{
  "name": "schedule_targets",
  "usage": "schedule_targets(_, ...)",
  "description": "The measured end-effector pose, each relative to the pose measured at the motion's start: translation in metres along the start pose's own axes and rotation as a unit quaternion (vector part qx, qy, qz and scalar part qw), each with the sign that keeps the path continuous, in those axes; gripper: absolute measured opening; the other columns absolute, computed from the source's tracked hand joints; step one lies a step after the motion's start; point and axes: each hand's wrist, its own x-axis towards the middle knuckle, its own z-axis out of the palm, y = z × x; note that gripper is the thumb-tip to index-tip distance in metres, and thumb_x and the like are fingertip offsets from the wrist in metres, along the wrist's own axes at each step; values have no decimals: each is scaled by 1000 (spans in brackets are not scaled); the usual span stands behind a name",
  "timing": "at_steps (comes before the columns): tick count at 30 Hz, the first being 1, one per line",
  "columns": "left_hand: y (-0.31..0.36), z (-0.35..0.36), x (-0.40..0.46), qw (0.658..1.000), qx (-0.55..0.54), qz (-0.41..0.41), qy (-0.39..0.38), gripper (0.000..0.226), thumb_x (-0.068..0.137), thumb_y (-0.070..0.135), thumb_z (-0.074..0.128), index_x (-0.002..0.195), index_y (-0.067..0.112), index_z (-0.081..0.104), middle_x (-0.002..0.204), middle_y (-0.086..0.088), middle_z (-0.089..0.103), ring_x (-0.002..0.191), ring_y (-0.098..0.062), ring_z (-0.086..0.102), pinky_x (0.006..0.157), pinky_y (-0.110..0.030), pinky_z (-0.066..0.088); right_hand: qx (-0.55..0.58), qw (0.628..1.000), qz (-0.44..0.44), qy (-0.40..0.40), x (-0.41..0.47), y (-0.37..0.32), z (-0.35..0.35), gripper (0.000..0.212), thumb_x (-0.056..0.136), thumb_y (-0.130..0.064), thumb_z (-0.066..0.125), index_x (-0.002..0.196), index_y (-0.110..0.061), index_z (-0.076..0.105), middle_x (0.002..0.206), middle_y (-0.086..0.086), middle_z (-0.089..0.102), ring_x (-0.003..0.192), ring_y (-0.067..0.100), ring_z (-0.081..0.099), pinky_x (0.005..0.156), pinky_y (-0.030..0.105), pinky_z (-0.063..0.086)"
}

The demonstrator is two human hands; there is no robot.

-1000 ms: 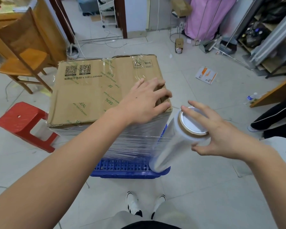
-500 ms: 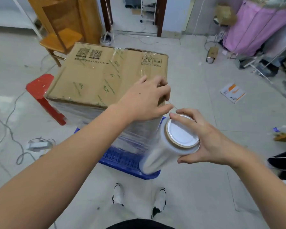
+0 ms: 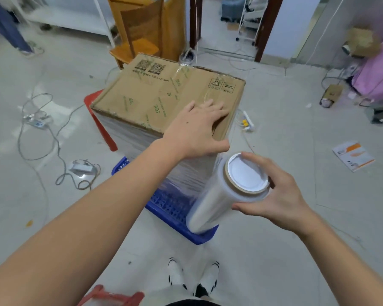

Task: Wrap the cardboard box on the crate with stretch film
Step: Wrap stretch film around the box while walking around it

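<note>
A brown cardboard box [image 3: 155, 96] stands on a blue plastic crate [image 3: 175, 208], its sides covered in layers of clear stretch film. My left hand [image 3: 197, 127] presses flat on the near right part of the box top, fingers spread. My right hand [image 3: 276, 195] grips the top end of the stretch film roll [image 3: 217, 199], thumb and fingers around its cardboard core with the white cap. The roll leans against the box's near right corner, and film runs from it onto the box side.
A red stool [image 3: 100, 127] stands behind the box on the left, with a wooden chair [image 3: 139, 38] farther back. Cables and a power strip [image 3: 37, 121] lie on the floor to the left, another strip [image 3: 247, 122] to the right. A leaflet [image 3: 353, 155] lies far right.
I have stepped around the box, so it now shows corner-on. The roll has travelled around the near corner with my right hand. My left hand stays on the box top, fingers now flatter.
</note>
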Motion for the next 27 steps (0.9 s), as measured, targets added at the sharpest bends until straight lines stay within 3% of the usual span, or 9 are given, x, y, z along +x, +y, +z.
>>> schedule_targets(4,-2,-1,2,1000,10,1,6,85,86,59,61,160,24,38,170,5,27,158,-14,19,129,-49,7,17,993,50,102,-5,-3,0,94,48,-30,102,131,-44,59,132,-19,62,127,7,57,109,39,46)
schedule_targets(10,-2,-1,3,1000,18,10,11,84,88,59,59,160,22,38,169,3,29,157,-17,20,129,-48,9,-63,993,36,94,-9,-20,0,97,49,-30,102,135,-42,58,129,-20,59,124,-2,53,103,18,41)
schedule_targets(17,-4,-2,7,1000,14,26,-3,85,87,58,58,161,21,36,169,3,29,158,-19,19,130,-48,10,-109,988,57,93,-17,-34,2,98,50,-34,99,135,-51,55,131,-17,54,121,-4,50,93,3,36)
schedule_targets(23,-5,-1,6,999,18,32,-2,85,87,59,57,160,21,37,169,2,29,158,-21,20,129,-49,10,-151,976,92,130,-13,-31,-1,98,52,-40,97,137,-54,52,126,-12,52,111,7,52,87,14,38)
schedule_targets(27,-5,0,4,999,18,33,-1,85,87,58,56,160,20,36,170,2,28,158,-20,18,130,-47,9,-160,970,106,149,2,-26,-6,99,51,-43,97,139,-51,52,125,-8,54,113,8,52,93,23,39)
